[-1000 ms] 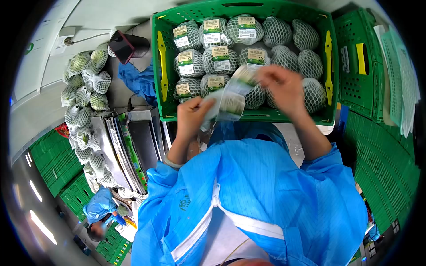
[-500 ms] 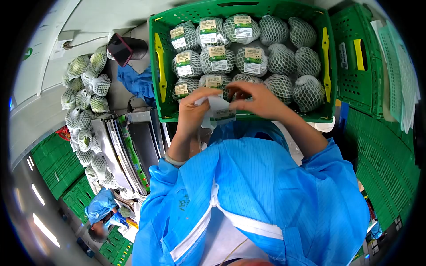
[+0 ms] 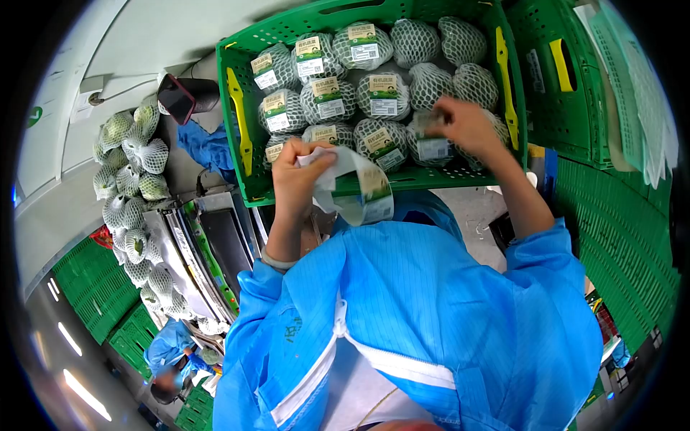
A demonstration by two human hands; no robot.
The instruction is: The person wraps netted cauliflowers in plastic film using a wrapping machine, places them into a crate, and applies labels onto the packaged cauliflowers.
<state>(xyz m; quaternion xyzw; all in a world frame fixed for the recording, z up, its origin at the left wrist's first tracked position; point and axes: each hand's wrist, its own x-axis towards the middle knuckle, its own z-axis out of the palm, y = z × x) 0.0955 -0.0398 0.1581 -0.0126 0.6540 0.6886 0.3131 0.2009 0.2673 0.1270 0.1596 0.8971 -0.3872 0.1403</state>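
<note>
My left hand (image 3: 296, 172) is closed on a curling strip of backing paper with printed labels (image 3: 375, 192), held over the near edge of a green crate (image 3: 267, 194). My right hand (image 3: 471, 131) pinches a single label (image 3: 434, 149), smeared by motion, against a piece of produce in white foam netting in the front row. Just left of it, another netted piece (image 3: 381, 138) bears a label. Rows of netted produce fill the crate. Those on the left carry tan, green and white labels, while several on the right, such as one at the back (image 3: 415, 43), have none.
Netted produce (image 3: 134, 179) is heaped along the left ledge. A phone (image 3: 176, 98) and blue cloth (image 3: 205, 147) lie near the crate. More green crates (image 3: 611, 230) stand at right. Another person in blue (image 3: 169, 346) is at lower left.
My right hand has moved right, from beside the label strip to the front-row produce. The front-row piece left of it now shows a label. The strip hangs further out. The view has shifted slightly.
</note>
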